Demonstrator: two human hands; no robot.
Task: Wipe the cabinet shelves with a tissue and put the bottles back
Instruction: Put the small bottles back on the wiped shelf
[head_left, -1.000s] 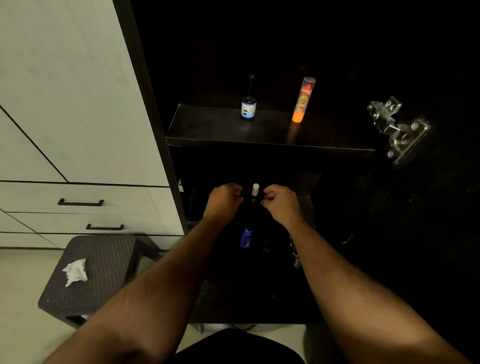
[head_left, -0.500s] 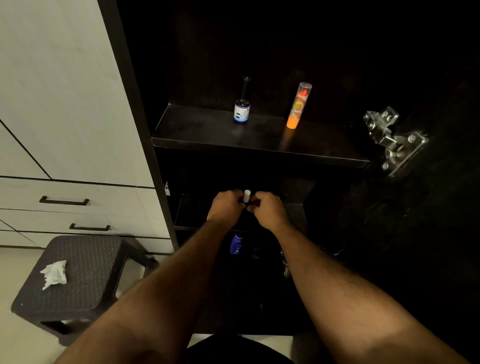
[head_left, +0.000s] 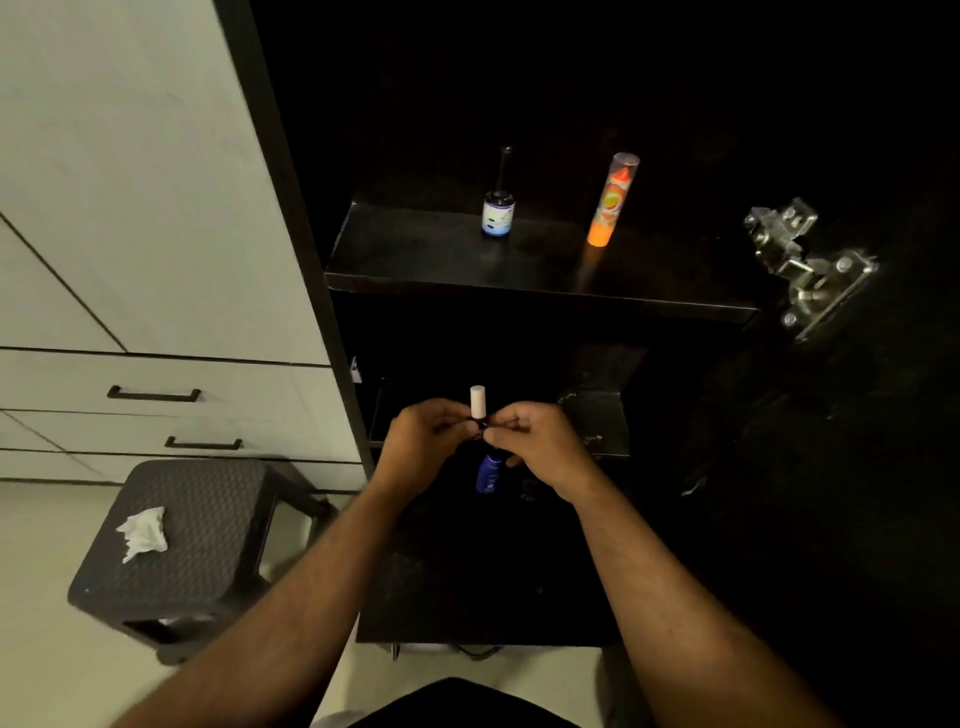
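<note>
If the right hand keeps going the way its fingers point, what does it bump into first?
The right hand points leftward, so it would likely meet the small white-capped bottle it already pinches, then the left hand just beyond. Depth is hard to judge in this dark cabinet.

Two bare forearms, no sleeves in view, left grip (head_left: 426, 441), right grip (head_left: 540, 441), ringless fingers
</note>
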